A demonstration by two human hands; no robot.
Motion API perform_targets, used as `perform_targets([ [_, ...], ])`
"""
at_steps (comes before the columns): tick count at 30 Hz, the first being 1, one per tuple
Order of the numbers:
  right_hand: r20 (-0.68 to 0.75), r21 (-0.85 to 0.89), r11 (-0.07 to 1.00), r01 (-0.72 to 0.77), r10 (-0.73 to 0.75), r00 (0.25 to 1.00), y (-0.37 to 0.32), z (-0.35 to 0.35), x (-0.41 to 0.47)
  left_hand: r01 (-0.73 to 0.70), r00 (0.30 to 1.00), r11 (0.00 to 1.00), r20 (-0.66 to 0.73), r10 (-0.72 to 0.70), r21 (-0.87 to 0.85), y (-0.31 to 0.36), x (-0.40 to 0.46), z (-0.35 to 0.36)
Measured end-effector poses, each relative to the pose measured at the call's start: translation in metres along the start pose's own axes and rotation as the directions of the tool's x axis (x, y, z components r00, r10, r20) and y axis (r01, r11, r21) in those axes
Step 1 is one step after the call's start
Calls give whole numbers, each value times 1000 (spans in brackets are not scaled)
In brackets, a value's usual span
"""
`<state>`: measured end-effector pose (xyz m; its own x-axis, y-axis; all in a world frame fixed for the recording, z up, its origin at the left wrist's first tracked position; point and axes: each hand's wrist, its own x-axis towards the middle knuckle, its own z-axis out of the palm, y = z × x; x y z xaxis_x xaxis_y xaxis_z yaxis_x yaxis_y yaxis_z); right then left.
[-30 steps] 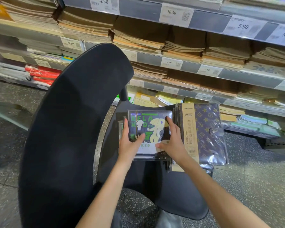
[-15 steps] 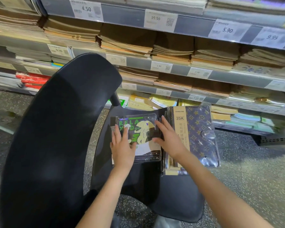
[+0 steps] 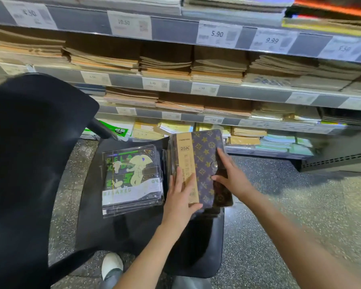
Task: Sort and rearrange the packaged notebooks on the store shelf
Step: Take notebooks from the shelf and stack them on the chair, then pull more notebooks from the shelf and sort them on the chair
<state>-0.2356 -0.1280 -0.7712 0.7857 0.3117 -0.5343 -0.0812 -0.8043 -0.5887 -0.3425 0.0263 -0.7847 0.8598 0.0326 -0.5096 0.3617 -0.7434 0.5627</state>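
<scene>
Two stacks of packaged notebooks lie on a black chair seat (image 3: 121, 232). The left stack has a clear-wrapped green and black cartoon notebook (image 3: 131, 174) on top, with no hand on it. The right stack is topped by a dark patterned notebook (image 3: 204, 155) with a tan "25K" band. My left hand (image 3: 180, 197) grips that notebook's near left edge, thumb on the band. My right hand (image 3: 230, 176) holds its right side by the clasp. The stack below it is mostly hidden.
The chair's tall black backrest (image 3: 29, 163) fills the left. Store shelves (image 3: 248, 94) ahead hold piles of brown and pale notebooks behind grey price-tag rails. A speckled floor (image 3: 290, 205) spreads to the right. A white shoe (image 3: 112, 265) shows under the seat.
Both hands have left the green cartoon notebook and moved right onto the patterned notebook. The cartoon notebook now lies flat on its stack. The view has shifted closer.
</scene>
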Motion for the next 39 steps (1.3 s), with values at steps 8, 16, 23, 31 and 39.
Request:
perform_targets([
  [8, -41, 77, 997, 14, -11, 999, 10, 20, -12, 22, 999, 995, -31, -25, -97, -4, -8, 4],
  [16, 72, -190, 981, -42, 56, 996, 3, 5, -20, 79, 991, 963, 82, -103, 259, 12, -14, -22],
  [23, 80, -340, 941, 12, 16, 997, -28, -43, -46, 51, 992, 911, 85, -94, 408, 53, -23, -64],
  [31, 37, -378, 923, 76, -67, 997, -70, -111, -85, 12, 1000, 912, 21, -22, 411, 119, -47, -125],
  [39, -17, -481, 862, 162, -194, 981, -136, -194, -123, -23, 998, 909, -50, 48, 416, 186, -82, -208],
])
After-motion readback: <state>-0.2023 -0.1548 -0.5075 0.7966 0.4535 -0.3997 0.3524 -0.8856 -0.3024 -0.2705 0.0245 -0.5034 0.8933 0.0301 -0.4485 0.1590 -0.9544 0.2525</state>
